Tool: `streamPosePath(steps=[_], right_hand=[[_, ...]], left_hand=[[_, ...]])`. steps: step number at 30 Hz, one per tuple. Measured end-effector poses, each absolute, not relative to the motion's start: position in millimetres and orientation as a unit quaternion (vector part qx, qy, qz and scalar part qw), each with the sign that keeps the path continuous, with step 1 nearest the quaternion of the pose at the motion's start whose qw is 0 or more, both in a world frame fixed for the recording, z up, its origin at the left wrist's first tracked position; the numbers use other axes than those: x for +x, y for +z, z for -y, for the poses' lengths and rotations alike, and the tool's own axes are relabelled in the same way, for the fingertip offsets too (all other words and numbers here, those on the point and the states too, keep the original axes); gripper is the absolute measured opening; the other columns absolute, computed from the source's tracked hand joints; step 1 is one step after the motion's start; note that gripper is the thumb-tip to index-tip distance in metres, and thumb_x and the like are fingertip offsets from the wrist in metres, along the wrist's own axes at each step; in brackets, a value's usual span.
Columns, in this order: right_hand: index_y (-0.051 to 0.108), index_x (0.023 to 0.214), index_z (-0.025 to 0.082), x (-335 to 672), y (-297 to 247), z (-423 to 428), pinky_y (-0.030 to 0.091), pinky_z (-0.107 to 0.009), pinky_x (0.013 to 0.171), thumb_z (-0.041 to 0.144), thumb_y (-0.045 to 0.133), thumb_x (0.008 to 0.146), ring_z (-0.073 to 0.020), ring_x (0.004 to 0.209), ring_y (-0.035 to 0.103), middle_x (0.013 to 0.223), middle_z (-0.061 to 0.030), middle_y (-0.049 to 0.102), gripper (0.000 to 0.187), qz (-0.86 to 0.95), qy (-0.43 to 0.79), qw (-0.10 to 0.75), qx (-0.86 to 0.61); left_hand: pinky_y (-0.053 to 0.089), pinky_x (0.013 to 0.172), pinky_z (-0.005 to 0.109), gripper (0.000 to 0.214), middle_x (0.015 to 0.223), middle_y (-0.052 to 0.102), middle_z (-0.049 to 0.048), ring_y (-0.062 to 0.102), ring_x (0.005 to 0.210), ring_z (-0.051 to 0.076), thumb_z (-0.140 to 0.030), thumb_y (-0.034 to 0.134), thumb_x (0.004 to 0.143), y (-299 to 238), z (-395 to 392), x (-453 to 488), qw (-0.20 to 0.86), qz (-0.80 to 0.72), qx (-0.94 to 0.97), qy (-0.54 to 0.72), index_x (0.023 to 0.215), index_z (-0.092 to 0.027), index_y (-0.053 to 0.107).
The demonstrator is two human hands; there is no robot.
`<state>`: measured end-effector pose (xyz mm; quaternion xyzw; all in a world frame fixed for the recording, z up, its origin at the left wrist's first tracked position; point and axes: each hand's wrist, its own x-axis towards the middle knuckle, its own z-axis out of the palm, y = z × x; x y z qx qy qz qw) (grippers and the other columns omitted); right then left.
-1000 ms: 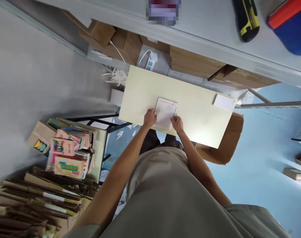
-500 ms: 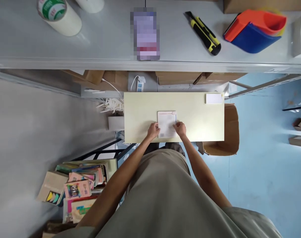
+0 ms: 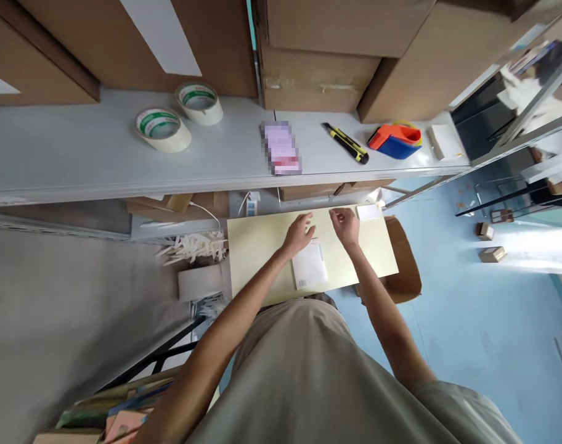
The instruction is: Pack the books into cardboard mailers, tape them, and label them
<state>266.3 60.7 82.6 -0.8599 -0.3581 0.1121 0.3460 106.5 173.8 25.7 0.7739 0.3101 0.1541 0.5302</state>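
A thin white book (image 3: 309, 266) with a barcode in its near left corner lies flat on the pale yellow tabletop (image 3: 257, 256). My left hand (image 3: 300, 235) is raised over the book's far end, its fingers apart and holding nothing. To the right, beyond the book, my right hand (image 3: 346, 227) hovers above the tabletop with its fingers curled in. Whatever may be inside those fingers is hidden or too small to make out. Neither hand grips the book. Near my right hand, a small white stack of paper (image 3: 368, 212) rests at the table's far right corner.
Above the table runs a grey shelf (image 3: 96, 166) with two tape rolls (image 3: 172, 140), a blurred-out phone-shaped item (image 3: 281, 148), a yellow-black utility knife (image 3: 348, 145) and an orange-blue tape dispenser (image 3: 395, 140). Cardboard boxes (image 3: 322, 77) stand behind. An open carton (image 3: 405, 271) sits right of the table.
Both hands have left the book's sides and moved forward, up off the tabletop. The view has tilted upward, bringing the boxes at the back of the shelf into sight.
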Motion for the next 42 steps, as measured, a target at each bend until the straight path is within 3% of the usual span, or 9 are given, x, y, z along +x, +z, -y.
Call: streamPosePath(steps=[4,8,15,19,24,28,34,37,42], right_hand=[[0.080,0.106,0.020,323.2,149.9,-115.7,0.061,-0.038,0.092,0.058,0.054,0.113,-0.0248,0.089,0.077,0.104,-0.0121,0.080,0.046,0.419,-0.028,0.388,-0.820],[0.078,0.104,0.020,365.1,183.3,-161.9,0.061,-0.038,0.092,0.051,0.055,0.114,-0.0247,0.091,0.074,0.098,-0.0112,0.077,0.039,0.455,-0.074,0.379,-0.802],[0.072,0.131,0.014,405.5,176.0,-209.4,0.055,-0.048,0.113,0.035,0.059,0.108,-0.0336,0.125,0.070,0.134,-0.0223,0.072,0.034,0.508,-0.067,0.278,-0.812],[0.068,0.141,0.012,416.5,156.6,-218.8,0.052,-0.056,0.118,0.032,0.055,0.108,-0.0373,0.129,0.065,0.135,-0.0244,0.073,0.041,0.530,-0.048,0.257,-0.807],[0.065,0.149,0.018,405.9,138.1,-184.0,0.051,-0.064,0.120,0.040,0.041,0.117,-0.0371,0.134,0.063,0.139,-0.0209,0.069,0.046,0.560,-0.053,0.306,-0.768],[0.057,0.161,0.026,362.0,116.1,-110.5,0.049,-0.067,0.124,0.050,0.034,0.120,-0.0364,0.146,0.059,0.153,-0.0178,0.061,0.053,0.564,-0.039,0.369,-0.738],[0.065,0.152,0.025,265.3,43.3,10.0,0.059,-0.057,0.115,0.054,0.052,0.116,-0.0336,0.133,0.068,0.138,-0.0177,0.072,0.047,0.502,0.088,0.386,-0.769],[0.070,0.142,0.022,224.0,3.1,54.3,0.062,-0.052,0.110,0.054,0.057,0.113,-0.0317,0.123,0.073,0.130,-0.0182,0.076,0.046,0.437,0.154,0.363,-0.808],[0.073,0.138,0.020,173.4,-33.9,94.9,0.067,-0.043,0.097,0.048,0.068,0.104,-0.0266,0.106,0.076,0.122,-0.0138,0.075,0.044,0.330,0.231,0.346,-0.847]], left_hand=[[0.065,0.110,0.044,0.044,0.146,0.072,0.0152,0.077,0.119,0.026,-0.020,0.067,0.104,105.5,-223.5,172.5,0.481,-0.219,0.790,0.310,0.148,-0.022,0.067],[0.067,0.101,0.038,0.044,0.146,0.071,0.0155,0.078,0.114,0.023,-0.015,0.065,0.104,160.5,-252.0,208.7,0.454,-0.204,0.785,0.368,0.148,-0.021,0.066],[0.067,0.098,0.036,0.044,0.148,0.070,0.0154,0.078,0.113,0.023,-0.020,0.061,0.108,174.5,-252.0,224.6,0.429,-0.236,0.777,0.396,0.152,-0.022,0.063],[0.067,0.098,0.036,0.046,0.149,0.070,0.0162,0.078,0.114,0.022,-0.019,0.059,0.108,167.5,-232.5,222.4,0.418,-0.254,0.776,0.399,0.154,-0.022,0.062],[0.066,0.102,0.035,0.040,0.142,0.075,0.0131,0.079,0.114,0.020,-0.018,0.055,0.109,121.0,-191.1,188.4,0.420,-0.281,0.766,0.396,0.147,-0.022,0.067],[0.065,0.107,0.039,0.040,0.140,0.077,0.0128,0.078,0.118,0.023,-0.016,0.051,0.108,39.8,-143.3,117.5,0.417,-0.387,0.776,0.273,0.143,-0.021,0.070],[0.042,0.137,0.054,0.065,0.170,0.055,0.0266,0.048,0.165,0.037,-0.005,0.051,0.094,-59.8,-82.9,17.4,0.331,-0.497,0.802,-0.013,0.158,-0.004,0.059],[0.035,0.140,0.058,0.074,0.182,0.041,0.0229,0.034,0.173,0.037,-0.008,0.052,0.093,-84.2,-69.4,6.3,0.329,-0.458,0.825,-0.038,0.167,-0.005,0.050],[0.026,0.144,0.056,0.082,0.186,0.034,0.0197,0.025,0.177,0.036,-0.011,0.054,0.091,-101.3,-65.8,10.5,0.333,-0.417,0.845,-0.042,0.173,-0.005,0.043]])
